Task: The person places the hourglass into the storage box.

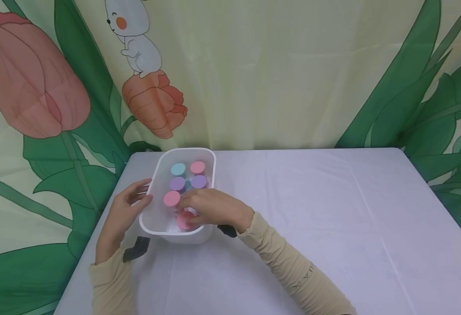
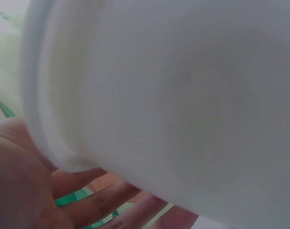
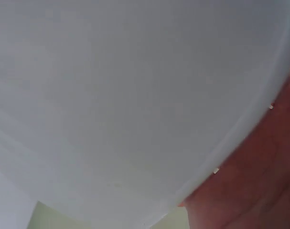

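Observation:
A white plastic bin [image 1: 147,218] stands at the table's left and holds several small round tubs with coloured lids. My right hand [image 1: 214,208] reaches over the bin's right rim, its thumb and fingers around a pink-lidded tub [image 1: 184,222] at the near end. Just beyond it is another pink-lidded tub [image 1: 172,199]. Along the left side, my left hand [image 1: 121,212] rests against the bin with its fingers extended. The bin's outer wall [image 2: 183,95] fills most of the left wrist view, and a similar white wall [image 3: 111,95] hides the right fingertips in the right wrist view.
Farther back in the bin are purple lids [image 1: 177,184], a blue lid [image 1: 178,169] and one more pink lid [image 1: 197,167]. A white cloth covers the table [image 1: 313,227]. Behind its far edge hangs a printed curtain [image 1: 273,87] with tulips and a rabbit.

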A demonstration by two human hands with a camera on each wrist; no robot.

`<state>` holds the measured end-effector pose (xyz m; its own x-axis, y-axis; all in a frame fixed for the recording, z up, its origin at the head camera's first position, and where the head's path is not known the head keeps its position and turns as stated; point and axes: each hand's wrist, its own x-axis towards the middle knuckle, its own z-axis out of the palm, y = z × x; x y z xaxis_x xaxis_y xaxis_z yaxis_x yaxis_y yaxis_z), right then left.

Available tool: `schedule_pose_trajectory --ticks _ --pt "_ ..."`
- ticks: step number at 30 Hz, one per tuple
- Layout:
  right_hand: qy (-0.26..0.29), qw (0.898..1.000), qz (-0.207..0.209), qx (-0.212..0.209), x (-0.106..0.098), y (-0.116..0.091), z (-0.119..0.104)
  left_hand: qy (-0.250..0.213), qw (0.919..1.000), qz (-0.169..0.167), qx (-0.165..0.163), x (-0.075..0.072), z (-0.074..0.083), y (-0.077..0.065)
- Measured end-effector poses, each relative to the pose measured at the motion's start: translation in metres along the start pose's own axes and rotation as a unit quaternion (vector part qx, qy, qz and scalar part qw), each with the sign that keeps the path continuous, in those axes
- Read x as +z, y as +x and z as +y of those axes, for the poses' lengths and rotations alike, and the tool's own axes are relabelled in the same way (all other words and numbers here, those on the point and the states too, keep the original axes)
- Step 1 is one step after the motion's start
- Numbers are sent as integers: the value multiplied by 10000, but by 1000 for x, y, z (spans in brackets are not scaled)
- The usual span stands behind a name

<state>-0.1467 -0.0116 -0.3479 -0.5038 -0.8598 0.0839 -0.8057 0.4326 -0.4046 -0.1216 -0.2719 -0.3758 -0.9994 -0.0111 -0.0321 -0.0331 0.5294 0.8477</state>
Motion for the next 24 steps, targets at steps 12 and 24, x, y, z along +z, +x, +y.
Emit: schedule_pose_trajectory --ticks 12,24 --pt "-146 9982 507 -279 -16 -13 -3 -41 9991 412 92 -8 5 -9" --pt "-447 9907 1232 -366 -42 -41 1 112 9935 806 795 -22 21 -15"
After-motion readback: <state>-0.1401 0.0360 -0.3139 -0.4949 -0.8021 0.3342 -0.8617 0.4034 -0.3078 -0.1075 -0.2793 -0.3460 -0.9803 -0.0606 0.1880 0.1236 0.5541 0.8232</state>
